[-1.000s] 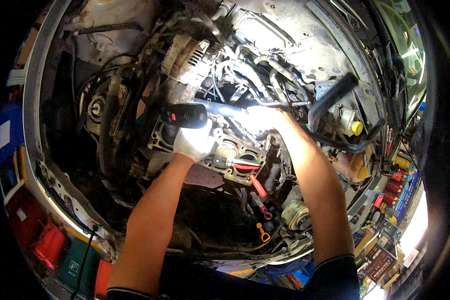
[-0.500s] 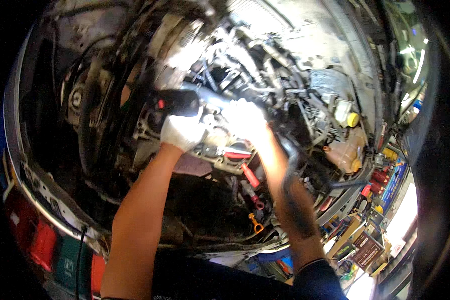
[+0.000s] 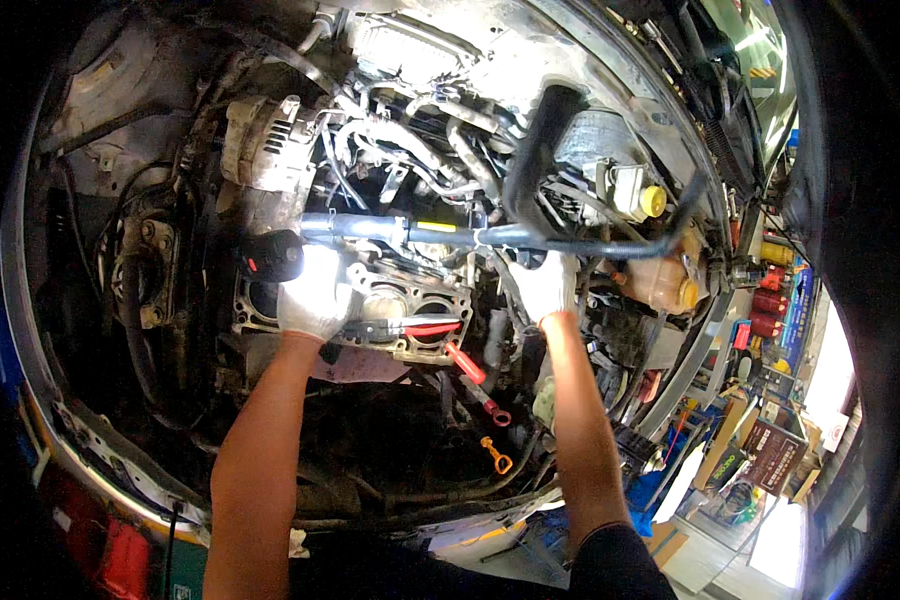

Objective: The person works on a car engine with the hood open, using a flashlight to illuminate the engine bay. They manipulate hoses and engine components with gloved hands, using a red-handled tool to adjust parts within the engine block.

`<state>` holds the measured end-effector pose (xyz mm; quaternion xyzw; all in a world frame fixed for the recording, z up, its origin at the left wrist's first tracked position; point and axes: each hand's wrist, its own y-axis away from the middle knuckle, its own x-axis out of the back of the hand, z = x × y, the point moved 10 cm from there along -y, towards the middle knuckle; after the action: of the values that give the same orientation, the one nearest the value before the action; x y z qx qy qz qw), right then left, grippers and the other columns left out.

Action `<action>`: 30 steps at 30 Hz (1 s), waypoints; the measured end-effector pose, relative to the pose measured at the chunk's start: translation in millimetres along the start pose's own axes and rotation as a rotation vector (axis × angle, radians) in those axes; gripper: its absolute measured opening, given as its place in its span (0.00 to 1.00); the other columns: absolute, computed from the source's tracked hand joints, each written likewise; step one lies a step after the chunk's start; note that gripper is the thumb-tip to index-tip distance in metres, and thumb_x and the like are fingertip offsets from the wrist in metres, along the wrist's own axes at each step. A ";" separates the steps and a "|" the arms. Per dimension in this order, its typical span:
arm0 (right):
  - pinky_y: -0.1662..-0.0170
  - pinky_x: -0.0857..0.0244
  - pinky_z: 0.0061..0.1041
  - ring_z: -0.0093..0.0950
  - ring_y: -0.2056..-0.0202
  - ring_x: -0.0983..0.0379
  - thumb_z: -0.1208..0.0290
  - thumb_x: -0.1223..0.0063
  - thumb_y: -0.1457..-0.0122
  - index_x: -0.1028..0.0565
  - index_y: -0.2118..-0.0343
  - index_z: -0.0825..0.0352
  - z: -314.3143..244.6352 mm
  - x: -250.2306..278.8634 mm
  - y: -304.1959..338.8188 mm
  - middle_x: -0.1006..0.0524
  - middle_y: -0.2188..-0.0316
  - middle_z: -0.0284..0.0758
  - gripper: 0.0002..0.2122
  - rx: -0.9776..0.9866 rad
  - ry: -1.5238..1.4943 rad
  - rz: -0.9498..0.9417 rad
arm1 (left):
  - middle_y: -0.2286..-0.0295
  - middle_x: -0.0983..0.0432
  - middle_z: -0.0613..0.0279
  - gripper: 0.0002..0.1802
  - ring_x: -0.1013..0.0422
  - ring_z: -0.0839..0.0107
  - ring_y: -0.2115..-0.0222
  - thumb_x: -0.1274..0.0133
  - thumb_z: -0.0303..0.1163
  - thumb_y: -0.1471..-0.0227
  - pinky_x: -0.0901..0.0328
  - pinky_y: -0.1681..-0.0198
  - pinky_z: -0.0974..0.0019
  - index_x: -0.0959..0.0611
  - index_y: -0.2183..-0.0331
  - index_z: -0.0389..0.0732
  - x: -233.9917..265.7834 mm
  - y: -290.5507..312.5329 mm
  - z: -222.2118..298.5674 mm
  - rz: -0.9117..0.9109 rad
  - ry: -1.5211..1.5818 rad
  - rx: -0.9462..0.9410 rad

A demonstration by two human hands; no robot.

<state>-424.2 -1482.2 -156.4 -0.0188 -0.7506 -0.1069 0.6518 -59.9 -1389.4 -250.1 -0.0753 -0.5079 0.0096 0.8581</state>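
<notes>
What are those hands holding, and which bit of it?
A long pipe with black hoses. The left hand holds it near its left end; the right hand is under its right part, but its grip is hidden.

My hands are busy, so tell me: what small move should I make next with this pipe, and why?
Perhaps steady the long pipe with your right hand: that hand is close beside it, and the thick black hose branching off seems to have an unattached end that might swing or catch.
</notes>
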 end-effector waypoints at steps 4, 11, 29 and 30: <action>0.53 0.27 0.37 0.42 0.57 0.20 0.53 0.33 0.46 0.17 0.61 0.62 10.6 -46.7 -37.3 0.17 0.63 0.43 0.18 0.392 -0.149 -0.265 | 0.52 0.22 0.39 0.27 0.27 0.40 0.48 0.42 0.38 0.53 0.36 0.39 0.41 0.18 0.52 0.34 -5.9 -7.3 10.7 -0.033 0.067 -0.004; 0.54 0.30 0.44 0.45 0.60 0.22 0.63 0.48 0.32 0.19 0.62 0.67 -18.2 -83.5 -48.6 0.18 0.62 0.47 0.12 0.443 0.054 -0.293 | 0.57 0.21 0.49 0.23 0.22 0.53 0.59 0.41 0.37 0.53 0.25 0.57 0.53 0.18 0.54 0.39 23.3 -2.3 6.5 0.127 -0.050 -0.071; 0.58 0.27 0.45 0.45 0.65 0.18 0.61 0.55 0.36 0.15 0.67 0.65 -25.4 -72.4 11.8 0.15 0.67 0.47 0.17 0.544 0.519 -0.804 | 0.66 0.21 0.54 0.18 0.21 0.54 0.67 0.42 0.41 0.48 0.25 0.61 0.53 0.19 0.57 0.42 20.3 -13.2 9.5 0.069 0.029 -0.006; 0.61 0.28 0.45 0.44 0.66 0.18 0.62 0.55 0.36 0.15 0.66 0.64 -17.2 -89.2 36.7 0.16 0.69 0.46 0.16 0.788 0.634 -0.879 | 0.67 0.20 0.53 0.17 0.21 0.54 0.67 0.42 0.41 0.48 0.25 0.62 0.53 0.19 0.58 0.42 18.8 -16.2 12.8 0.063 0.026 -0.017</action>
<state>-388.0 -1439.6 -236.9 0.5605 -0.4433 -0.0805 0.6949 -63.0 -1402.1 -225.4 -0.0987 -0.4940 0.0312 0.8633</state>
